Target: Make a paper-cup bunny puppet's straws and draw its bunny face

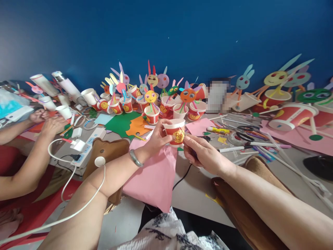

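My left hand (pixel 158 140) is closed around the side of a red and white paper cup (pixel 174 130) with a gold emblem. The cup stands upright over pink paper (pixel 153 173). My right hand (pixel 201 152) is closed on a slim tool whose thin pointed tip (pixel 182 130) meets or nearly meets the cup's right side. Most of that tool is hidden in my fingers, so its kind is unclear. A black cord (pixel 183 179) runs down across the table below this hand. Just behind the cup stand paper cups with paper rabbit-eared figures, among them an orange face (pixel 188 95).
At left, a co-worker's hands (pixel 53 125) are over coloured paper. A power strip (pixel 90 144) with white cables lies nearby, one cable crossing my left forearm. Pens, a yellow cutter (pixel 218 130), scissors (pixel 249 130) and tape clutter the right. More figure cups, including a tipped cup (pixel 292 116), stand there.
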Tool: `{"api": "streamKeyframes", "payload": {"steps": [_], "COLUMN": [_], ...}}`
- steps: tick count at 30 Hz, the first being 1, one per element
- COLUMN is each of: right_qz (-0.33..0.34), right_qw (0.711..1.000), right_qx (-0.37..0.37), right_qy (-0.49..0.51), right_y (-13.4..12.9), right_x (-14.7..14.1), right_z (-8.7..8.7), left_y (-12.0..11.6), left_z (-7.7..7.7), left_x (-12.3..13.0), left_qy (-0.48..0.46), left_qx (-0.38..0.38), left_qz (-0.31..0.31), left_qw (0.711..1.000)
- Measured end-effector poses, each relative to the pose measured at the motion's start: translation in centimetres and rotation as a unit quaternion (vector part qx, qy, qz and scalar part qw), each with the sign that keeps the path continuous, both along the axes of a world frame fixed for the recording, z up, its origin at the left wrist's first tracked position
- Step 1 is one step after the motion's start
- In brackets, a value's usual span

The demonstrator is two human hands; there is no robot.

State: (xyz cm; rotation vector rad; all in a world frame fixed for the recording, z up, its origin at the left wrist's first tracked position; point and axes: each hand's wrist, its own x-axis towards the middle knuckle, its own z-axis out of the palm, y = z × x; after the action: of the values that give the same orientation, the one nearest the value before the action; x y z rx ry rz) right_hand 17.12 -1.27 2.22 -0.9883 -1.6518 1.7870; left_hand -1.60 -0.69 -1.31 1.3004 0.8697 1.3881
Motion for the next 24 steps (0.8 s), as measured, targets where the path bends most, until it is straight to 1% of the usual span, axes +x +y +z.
{"api": "streamKeyframes", "payload": {"steps": [2,7,12,14,17,21,23,24], "right_qz": [0.006,0.006,0.004,0.009,0.017,0.02,0.016,0.016], "right_qw": [1.0,0.999,1.0,0.999,0.999,0.999,0.999,0.999], "right_qx": [-0.004,-0.003,0.0,0.003,0.006,0.012,0.015,0.014], "right_qy": [-0.012,-0.035,-0.029,-0.031,-0.033,-0.028,-0.029,-0.033], "right_y": [0.2,0.3,0.4,0.5,0.6,0.6,0.6,0.6], "right_x": [0.1,0.2,0.2,0.2,0.2,0.2,0.2,0.2], "right_z": [-0.1,-0.4,-0.6,-0.6,-0.7,-0.7,-0.7,-0.7], "left_y": [0.1,0.4,0.4,0.4,0.6,1.0,1.0,1.0], "left_z": [-0.1,-0.3,0.0,0.2,0.3,-0.1,-0.3,-0.3], "left_x": [0.0,0.0,-0.2,-0.4,-0.4,-0.5,-0.5,-0.5], "left_qy": [-0.002,0.013,0.081,0.092,0.091,0.109,0.121,0.13], "left_qx": [-0.006,-0.002,-0.005,-0.002,0.002,0.0,0.008,0.013], "left_qz": [-0.001,0.023,0.062,0.071,0.072,0.059,0.073,0.068], "left_qw": [1.0,1.0,0.995,0.993,0.993,0.992,0.99,0.989]}}
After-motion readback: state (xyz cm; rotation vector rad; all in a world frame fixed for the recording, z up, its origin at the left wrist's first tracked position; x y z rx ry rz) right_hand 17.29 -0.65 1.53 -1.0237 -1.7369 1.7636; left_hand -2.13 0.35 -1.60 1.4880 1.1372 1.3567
